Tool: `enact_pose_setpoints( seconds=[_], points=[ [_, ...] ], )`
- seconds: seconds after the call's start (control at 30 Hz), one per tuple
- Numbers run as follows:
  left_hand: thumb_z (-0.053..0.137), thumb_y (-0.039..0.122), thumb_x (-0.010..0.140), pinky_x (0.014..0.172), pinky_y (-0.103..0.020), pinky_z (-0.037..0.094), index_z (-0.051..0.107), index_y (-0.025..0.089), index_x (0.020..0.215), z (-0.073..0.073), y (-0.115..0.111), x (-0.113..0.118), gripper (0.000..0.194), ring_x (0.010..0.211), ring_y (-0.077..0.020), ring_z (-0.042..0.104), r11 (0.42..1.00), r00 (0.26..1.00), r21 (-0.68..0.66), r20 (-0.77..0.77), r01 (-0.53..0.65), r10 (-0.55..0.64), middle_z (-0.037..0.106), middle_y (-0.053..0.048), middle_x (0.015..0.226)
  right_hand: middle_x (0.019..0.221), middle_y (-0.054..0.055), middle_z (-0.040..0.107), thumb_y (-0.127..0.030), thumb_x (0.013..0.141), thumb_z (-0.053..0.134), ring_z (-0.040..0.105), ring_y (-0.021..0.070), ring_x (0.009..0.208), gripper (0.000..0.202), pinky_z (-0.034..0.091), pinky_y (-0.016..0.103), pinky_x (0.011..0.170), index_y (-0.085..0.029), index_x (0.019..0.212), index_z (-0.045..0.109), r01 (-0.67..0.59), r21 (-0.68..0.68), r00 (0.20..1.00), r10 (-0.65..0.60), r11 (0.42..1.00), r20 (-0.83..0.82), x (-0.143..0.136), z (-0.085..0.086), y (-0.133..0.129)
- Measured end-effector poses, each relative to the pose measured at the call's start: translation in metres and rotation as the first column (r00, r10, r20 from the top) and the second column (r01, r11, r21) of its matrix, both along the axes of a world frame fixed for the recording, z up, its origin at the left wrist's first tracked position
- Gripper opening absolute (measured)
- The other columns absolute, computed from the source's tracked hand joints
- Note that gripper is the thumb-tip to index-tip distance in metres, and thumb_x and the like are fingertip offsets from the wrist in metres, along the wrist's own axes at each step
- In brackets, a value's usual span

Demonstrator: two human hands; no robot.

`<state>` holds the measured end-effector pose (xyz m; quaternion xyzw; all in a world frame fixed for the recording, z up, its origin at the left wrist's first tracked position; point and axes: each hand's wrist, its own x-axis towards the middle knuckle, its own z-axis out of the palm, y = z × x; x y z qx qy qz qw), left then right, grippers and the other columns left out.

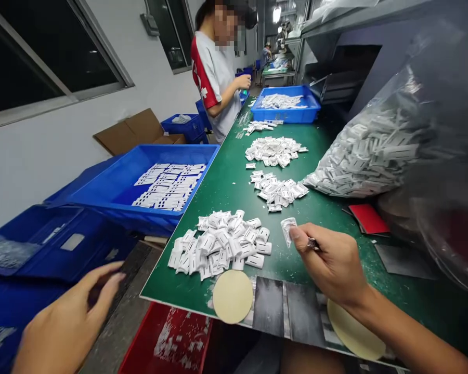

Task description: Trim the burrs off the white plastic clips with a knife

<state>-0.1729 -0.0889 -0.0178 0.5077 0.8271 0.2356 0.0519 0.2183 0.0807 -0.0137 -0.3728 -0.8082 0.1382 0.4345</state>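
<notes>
Two hands, well apart: the left hand [64, 319] hangs off the table's edge, looks bare, thumb and forefinger loosely curled with a small gap. Right hand [331, 259] is out over the green table [218, 189], pinching a white piece [287, 228], plus some metal tool [314, 243] I can't ID. That piece sits at 10 o'clock from the right hand, long axis roughly 12-to-6; the left's way off at 8 o'clock from it. Nearest pile [220, 244] is 9 o'clock from the piece, between both hands; blue bin [113, 189] farther, around 10.
</notes>
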Motion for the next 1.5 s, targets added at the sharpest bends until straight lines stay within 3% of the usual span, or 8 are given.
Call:
enact_pose_setpoints(
  seconds=[0.03,0.1,0.17,0.27,0.57,1.0,1.27,1.5],
  points=[
    [0.066,0.045,0.087,0.05,-0.033,0.05,0.069,0.041,0.115,0.01,0.021,0.026,0.029,0.068,-0.029,0.072,0.999,0.999,0.04,-0.027,-0.023,0.024,0.079,0.001,0.09,0.054,-0.006,0.039,-0.03,0.101,0.049,0.038,0.0087,0.047,0.037,0.03,0.025,0.05,-0.021,0.064,0.051,0.009,-0.001,1.0,-0.009,1.0,-0.002,0.0,0.0,0.0],
    [0.061,0.046,0.092,0.065,-0.034,0.056,0.06,0.038,0.131,0.03,0.068,0.087,0.04,0.094,-0.0291,0.071,0.973,0.946,0.097,0.233,0.208,-0.226,0.076,-0.003,0.115,0.053,-0.006,0.038,-0.03,0.101,0.048,0.037,0.0082,0.047,0.039,0.03,0.024,0.05,-0.021,0.063,0.048,0.029,0.015,1.0,-0.029,0.999,0.001,0.0,-0.001,0.0],
    [0.056,0.043,0.096,0.078,-0.033,0.056,0.058,0.034,0.135,0.044,0.112,0.147,0.04,0.098,-0.0239,0.069,0.87,0.726,0.186,0.487,0.456,-0.485,0.072,-0.005,0.122,0.053,-0.006,0.039,-0.03,0.101,0.048,0.039,0.0081,0.046,0.039,0.03,0.023,0.05,-0.021,0.063,0.048,0.05,0.034,0.999,-0.051,0.998,0.007,0.0,-0.002,0.001],
    [0.06,0.038,0.095,0.077,-0.029,0.053,0.067,0.025,0.123,0.045,0.16,0.206,0.032,0.095,-0.0201,0.066,0.737,0.385,0.332,0.687,0.589,-0.617,0.072,-0.007,0.113,0.054,-0.005,0.047,-0.029,0.101,0.047,0.043,0.0092,0.047,0.036,0.032,0.025,0.052,-0.02,0.067,0.054,0.083,0.063,0.996,-0.086,0.995,0.037,0.001,-0.005,0.003],
    [0.067,0.03,0.092,0.07,-0.023,0.051,0.074,0.02,0.102,0.019,0.194,0.204,0.015,0.077,-0.0121,0.063,0.818,0.037,0.378,0.9,0.434,-0.435,0.074,-0.006,0.102,0.087,0.005,0.07,-0.043,0.099,0.052,0.063,0.0144,0.069,0.032,0.045,0.026,0.066,-0.014,0.11,0.061,0.016,0.057,0.983,-0.026,0.998,0.182,0.009,-0.003,0.011],
    [0.067,0.024,0.093,0.08,-0.024,0.054,0.078,0.026,0.095,0.018,0.187,0.2,0.012,0.089,-0.0155,0.072,0.715,0.135,0.374,0.827,0.591,-0.545,0.08,0.002,0.094,0.058,0.0,0.054,-0.064,0.1,0.032,0.047,0.0124,0.049,0.059,0.03,0.032,0.051,-0.019,0.071,0.056,-0.042,0.268,0.877,-0.093,0.962,0.471,0.018,-0.011,0.022],
    [0.067,0.022,0.093,0.081,-0.019,0.058,0.08,0.028,0.094,0.017,0.183,0.204,0.014,0.09,-0.0132,0.074,0.725,0.029,0.393,0.869,0.565,-0.493,0.081,0.004,0.093,0.057,0.001,0.053,-0.069,0.098,0.027,0.049,0.014,0.049,0.065,0.027,0.034,0.05,-0.018,0.071,0.058,0.012,0.334,0.869,-0.175,0.942,0.463,0.016,-0.01,0.021],
    [0.069,0.023,0.092,0.077,-0.019,0.058,0.08,0.027,0.093,0.015,0.183,0.204,0.012,0.088,-0.0139,0.074,0.745,0.096,0.376,0.858,0.551,-0.505,0.08,0.003,0.09,0.053,0.0,0.049,-0.064,0.1,0.027,0.044,0.0133,0.047,0.061,0.025,0.035,0.05,-0.02,0.066,0.053,0.004,0.335,0.872,-0.167,0.942,0.46,0.016,-0.01,0.018]
  ],
)
